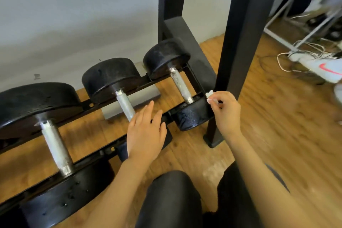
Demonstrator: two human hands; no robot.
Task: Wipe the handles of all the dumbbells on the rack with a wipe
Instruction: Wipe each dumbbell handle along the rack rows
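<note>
Both forearms are bare from the lower frame edge to the wrists; no sleeves, cuffs, watches or bands are visible. The left hand [146, 135] carries no rings or gloves. The right hand [226, 112] is likewise ungloved, with no visible jewellery. Fingernails are short where they show. Both legs are covered in black, smooth, slightly glossy, close-fitting fabric, visible at the knees [172, 187] along the lower frame edge.
</note>
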